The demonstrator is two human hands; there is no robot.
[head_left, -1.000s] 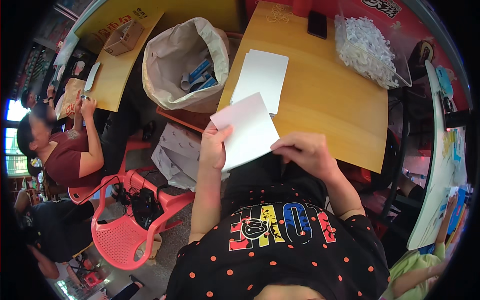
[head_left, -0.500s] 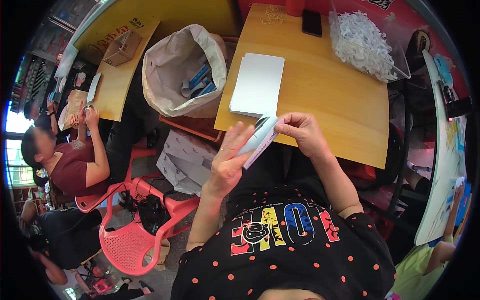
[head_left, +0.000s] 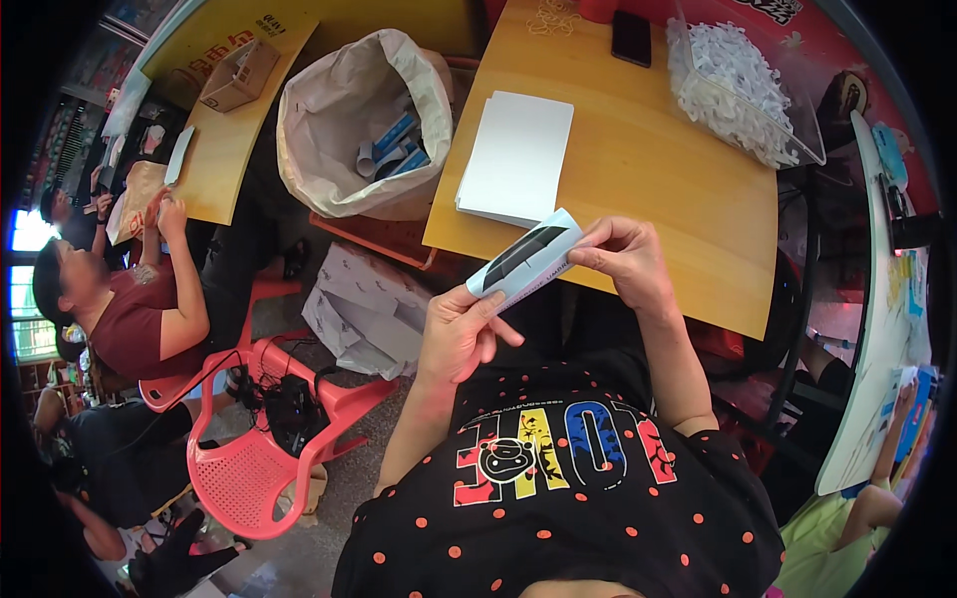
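Between my two hands, just in front of the table's near edge, is a rolled printed sheet point(head_left: 526, 261), light blue with a dark picture on it. My left hand point(head_left: 461, 329) pinches its lower left end between thumb and fingers. At its upper right end, the thumb and fingers of my right hand point(head_left: 630, 264) are closed on it. Just beyond the roll lies a stack of white sheets point(head_left: 515, 154) on the wooden table point(head_left: 658, 179). Left of the table, a large white sack point(head_left: 299, 149) stands with its mouth wide, and several blue-and-white rolls point(head_left: 394, 149) lie inside.
A clear bin point(head_left: 819, 149) of white strips stands at the table's back right, near a dark phone point(head_left: 631, 38) and rubber bands point(head_left: 551, 17). A red chair point(head_left: 234, 488) holds cables at left. Another person point(head_left: 150, 309) sits at a second table point(head_left: 214, 149).
The sheet between my hands has gone from a partly bent piece to a narrower roll. My left hand's raised fingers have come down to grip its end.
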